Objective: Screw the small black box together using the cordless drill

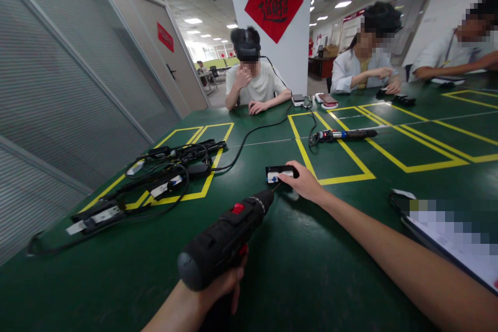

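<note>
My left hand is wrapped round the handle of a black cordless drill with a red switch on top. The drill points forward, and a thin bit sticks out of its chuck. Just beyond the bit, my right hand grips a small black block with a white and blue label at or just above the green table. The bit's tip ends close to the labelled side; I cannot tell whether it touches. Most of the drill's handle is hidden behind my left hand and the drill body.
On the green table, black cabled devices lie at left within yellow tape. A pen-like electric screwdriver lies farther right. A clipboard with papers is by my right arm. People in headsets sit opposite, one straight ahead.
</note>
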Demonstrator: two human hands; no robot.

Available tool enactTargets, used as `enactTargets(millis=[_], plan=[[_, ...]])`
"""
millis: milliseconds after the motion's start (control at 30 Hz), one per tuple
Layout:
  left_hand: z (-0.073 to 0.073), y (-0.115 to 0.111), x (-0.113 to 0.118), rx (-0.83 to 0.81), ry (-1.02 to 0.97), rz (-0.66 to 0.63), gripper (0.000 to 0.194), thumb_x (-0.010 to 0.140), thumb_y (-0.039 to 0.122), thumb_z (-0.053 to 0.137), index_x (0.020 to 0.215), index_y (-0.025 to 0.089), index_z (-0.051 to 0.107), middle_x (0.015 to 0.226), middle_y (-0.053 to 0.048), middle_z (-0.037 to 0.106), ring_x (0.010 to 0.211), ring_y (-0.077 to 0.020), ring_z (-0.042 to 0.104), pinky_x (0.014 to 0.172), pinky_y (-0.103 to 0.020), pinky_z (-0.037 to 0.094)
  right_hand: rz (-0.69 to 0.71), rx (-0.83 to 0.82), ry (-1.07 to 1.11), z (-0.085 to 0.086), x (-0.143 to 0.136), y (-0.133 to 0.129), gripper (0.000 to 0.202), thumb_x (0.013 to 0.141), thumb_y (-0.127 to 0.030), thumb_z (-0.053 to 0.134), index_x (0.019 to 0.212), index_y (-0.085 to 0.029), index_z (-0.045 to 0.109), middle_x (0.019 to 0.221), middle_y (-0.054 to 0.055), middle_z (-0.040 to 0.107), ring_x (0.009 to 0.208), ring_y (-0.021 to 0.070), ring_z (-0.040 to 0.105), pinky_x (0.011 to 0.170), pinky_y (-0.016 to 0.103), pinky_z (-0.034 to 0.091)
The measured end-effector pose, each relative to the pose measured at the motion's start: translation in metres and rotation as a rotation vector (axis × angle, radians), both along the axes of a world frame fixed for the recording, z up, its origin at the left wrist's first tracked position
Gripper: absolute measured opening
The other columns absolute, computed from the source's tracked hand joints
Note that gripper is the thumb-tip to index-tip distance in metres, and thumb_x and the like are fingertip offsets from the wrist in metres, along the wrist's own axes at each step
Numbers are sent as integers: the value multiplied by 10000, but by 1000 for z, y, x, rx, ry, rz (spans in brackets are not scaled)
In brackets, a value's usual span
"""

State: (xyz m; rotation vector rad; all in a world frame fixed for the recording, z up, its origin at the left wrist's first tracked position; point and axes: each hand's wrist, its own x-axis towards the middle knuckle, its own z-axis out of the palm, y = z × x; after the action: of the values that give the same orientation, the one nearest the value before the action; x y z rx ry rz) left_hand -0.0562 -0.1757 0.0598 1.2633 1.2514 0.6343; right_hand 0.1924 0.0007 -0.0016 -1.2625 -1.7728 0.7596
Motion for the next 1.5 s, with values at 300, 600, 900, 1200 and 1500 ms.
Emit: enactTargets(millis=[300, 600, 900, 1200, 1500], plan=[[5, 0, 2, 0, 21, -7, 231, 785, 320, 577, 956, 166, 583, 640, 6, 609, 524, -150, 576, 590, -304, 494, -10, 0, -8, -2, -1, 0, 391, 766, -505, 543, 1017, -206, 520, 894, 22, 604, 789, 171, 568, 686, 279, 411], [-2, 1, -1, -18, 23, -23, 227, 773, 331, 584, 927, 164, 591, 567, 19, 591, 520, -162, 566, 578, -291, 458, -6, -7, -11, -1, 1, 0, 404, 765, -513, 541, 1028, -208, 518, 903, 24, 604, 786, 174, 568, 679, 283, 415], [1, 0, 1, -12, 10, 5, 242, 772, 298, 589, 975, 167, 579, 623, 20, 600, 518, -155, 577, 594, -305, 468, -5, -7, -4, -2, 0, -1, 385, 769, -494, 547, 1024, -206, 522, 897, 25, 607, 780, 169, 565, 669, 280, 409], [1, 4, 4, -44, -47, 18, 257, 740, 292, 603, 959, 163, 563, 745, -12, 641, 488, -139, 595, 502, -286, 480, 0, -4, 3, -1, 0, -1, 372, 770, -488, 546, 1015, -209, 532, 881, 18, 608, 765, 164, 562, 660, 274, 404], [-12, 13, 0, -57, -42, -3, 163, 672, 186, 596, 833, 164, 590, 651, 1, 641, 424, -141, 588, 427, -262, 439, 1, -2, -6, -1, -1, 0, 379, 770, -500, 542, 1017, -213, 533, 880, 14, 609, 769, 166, 560, 674, 277, 405]])
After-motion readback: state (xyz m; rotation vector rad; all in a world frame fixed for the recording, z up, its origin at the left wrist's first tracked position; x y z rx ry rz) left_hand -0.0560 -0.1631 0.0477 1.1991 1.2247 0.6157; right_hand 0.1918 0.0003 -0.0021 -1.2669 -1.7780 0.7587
